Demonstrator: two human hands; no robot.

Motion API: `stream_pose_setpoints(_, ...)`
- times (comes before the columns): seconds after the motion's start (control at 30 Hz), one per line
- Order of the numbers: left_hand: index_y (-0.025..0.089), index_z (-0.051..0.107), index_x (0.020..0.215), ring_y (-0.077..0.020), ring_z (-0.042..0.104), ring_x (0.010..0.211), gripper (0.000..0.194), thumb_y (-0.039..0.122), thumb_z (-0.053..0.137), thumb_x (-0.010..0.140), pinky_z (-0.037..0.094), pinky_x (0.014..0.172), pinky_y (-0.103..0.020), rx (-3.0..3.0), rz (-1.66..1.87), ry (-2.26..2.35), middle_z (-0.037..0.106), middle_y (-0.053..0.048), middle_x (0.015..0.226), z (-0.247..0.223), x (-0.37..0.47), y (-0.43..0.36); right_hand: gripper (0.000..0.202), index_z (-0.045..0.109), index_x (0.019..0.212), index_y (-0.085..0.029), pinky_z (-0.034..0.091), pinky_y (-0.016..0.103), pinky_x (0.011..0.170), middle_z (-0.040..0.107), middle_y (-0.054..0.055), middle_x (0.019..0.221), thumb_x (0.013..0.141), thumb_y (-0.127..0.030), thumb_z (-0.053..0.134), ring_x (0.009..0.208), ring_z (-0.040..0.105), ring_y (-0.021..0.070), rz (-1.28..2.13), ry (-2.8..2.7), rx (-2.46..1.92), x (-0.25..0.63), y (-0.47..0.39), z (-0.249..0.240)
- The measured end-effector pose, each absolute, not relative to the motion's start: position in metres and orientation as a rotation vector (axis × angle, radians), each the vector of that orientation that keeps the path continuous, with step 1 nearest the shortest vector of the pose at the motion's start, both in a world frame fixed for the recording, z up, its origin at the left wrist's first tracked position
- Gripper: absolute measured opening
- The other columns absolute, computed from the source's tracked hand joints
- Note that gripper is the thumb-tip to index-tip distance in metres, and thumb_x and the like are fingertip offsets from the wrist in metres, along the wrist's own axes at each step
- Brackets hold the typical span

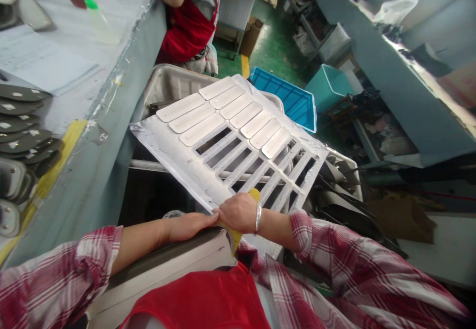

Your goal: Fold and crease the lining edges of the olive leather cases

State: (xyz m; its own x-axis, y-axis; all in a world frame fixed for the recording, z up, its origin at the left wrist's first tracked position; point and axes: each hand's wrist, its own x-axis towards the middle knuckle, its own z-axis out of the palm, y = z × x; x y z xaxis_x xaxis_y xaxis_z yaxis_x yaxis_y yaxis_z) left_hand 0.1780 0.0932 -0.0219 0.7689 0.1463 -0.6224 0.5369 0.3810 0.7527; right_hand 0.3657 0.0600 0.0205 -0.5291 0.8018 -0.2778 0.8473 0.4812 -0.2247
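Observation:
My right hand (pixel 240 212) is closed in a fist over the near edge of a white sheet (pixel 178 170). A flat yellow piece (pixel 237 239) sticks out on both sides of that fist; its kind is not clear. My left hand (pixel 191 225) meets the right thumb, fingers pressed together, their grip hidden. Beneath it leans a thick pale stack with a dark grey top (pixel 201 257), against my red apron (pixel 201 299). Long rounded white pieces (pixel 223 100) lie in rows on the sheet's far half. Slots are cut through its nearer right part.
Beneath the sheet stands a pale bin (pixel 174 83). A blue crate (pixel 282 91) and a teal bin (pixel 329 88) stand beyond. Left is a workbench (pixel 122 66) with dark curved pieces (pixel 22 120) and papers (pixel 40 58). Another person in red (pixel 189 31) is at its far end.

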Motion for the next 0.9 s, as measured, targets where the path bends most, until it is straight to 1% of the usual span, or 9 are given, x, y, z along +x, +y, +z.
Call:
stream_pose_setpoints(0.1,0.016,0.062,0.104,-0.022,0.053,0.102,0.061,0.064,0.029,0.083,0.035,0.094,-0.028,1.417,-0.291,0.617,0.062,-0.004,0.107,-0.018,0.177,0.095,0.052,0.064,0.069,-0.015,0.033,0.027,0.056,0.067,0.007,0.069,0.093,-0.04,0.025,0.063,0.061,0.0154,-0.497,2.602,1.438,0.364,0.059,0.022)
stream_pose_setpoints(0.17,0.018,0.06,0.106,-0.0197,0.054,0.1,0.06,0.061,0.024,0.085,0.036,0.093,-0.025,1.444,-0.28,0.514,0.062,-0.003,0.107,-0.016,0.177,0.094,0.053,0.064,0.069,-0.015,0.033,0.026,0.055,0.067,0.007,0.068,0.093,-0.04,0.024,0.063,0.061,0.0153,-0.483,2.606,1.417,0.362,0.058,0.024)
stream_pose_setpoints(0.3,0.021,0.057,0.111,-0.0171,0.054,0.102,0.055,0.057,0.023,0.088,0.035,0.093,-0.022,1.409,-0.258,0.408,0.06,-0.001,0.111,-0.01,0.177,0.092,0.056,0.065,0.068,-0.016,0.032,0.026,0.054,0.067,0.006,0.067,0.094,-0.042,0.023,0.062,0.06,0.0147,-0.476,2.617,1.383,0.36,0.056,0.026)
stream_pose_setpoints(0.4,0.023,0.054,0.118,-0.0171,0.052,0.106,0.055,0.057,0.024,0.088,0.032,0.096,-0.023,1.413,-0.27,0.4,0.059,0.0,0.115,-0.007,0.175,0.091,0.058,0.065,0.068,-0.016,0.032,0.026,0.054,0.066,0.006,0.066,0.093,-0.046,0.022,0.062,0.059,0.0145,-0.479,2.642,1.371,0.36,0.056,0.024)
stream_pose_setpoints(0.47,0.023,0.052,0.121,-0.0175,0.05,0.11,0.056,0.058,0.024,0.087,0.03,0.099,-0.023,1.427,-0.293,0.416,0.057,0.0,0.118,-0.006,0.173,0.091,0.058,0.065,0.068,-0.016,0.032,0.026,0.054,0.066,0.006,0.066,0.093,-0.046,0.023,0.063,0.06,0.0148,-0.478,2.661,1.355,0.359,0.057,0.022)
stream_pose_setpoints(0.63,0.019,0.055,0.118,-0.0196,0.048,0.113,0.059,0.06,0.028,0.085,0.027,0.1,-0.023,1.47,-0.373,0.487,0.055,-0.002,0.123,-0.006,0.165,0.09,0.056,0.066,0.069,-0.016,0.032,0.026,0.055,0.068,0.008,0.069,0.093,-0.041,0.022,0.065,0.06,0.015,-0.494,2.667,1.31,0.352,0.06,0.021)
stream_pose_setpoints(0.77,0.021,0.054,0.118,-0.0192,0.048,0.112,0.056,0.059,0.029,0.086,0.027,0.1,-0.024,1.488,-0.354,0.48,0.056,-0.002,0.121,-0.004,0.158,0.09,0.053,0.065,0.069,-0.016,0.034,0.026,0.056,0.068,0.008,0.072,0.093,-0.043,0.026,0.066,0.06,0.0152,-0.52,2.651,1.298,0.343,0.063,0.024)
stream_pose_setpoints(0.9,0.023,0.051,0.122,-0.0201,0.043,0.119,0.055,0.059,0.032,0.085,0.022,0.104,-0.026,1.501,-0.363,0.519,0.052,0.0,0.127,0.0,0.148,0.094,0.051,0.065,0.071,-0.017,0.035,0.026,0.057,0.068,0.006,0.074,0.093,-0.042,0.026,0.067,0.061,0.0159,-0.527,2.627,1.257,0.332,0.07,0.029)
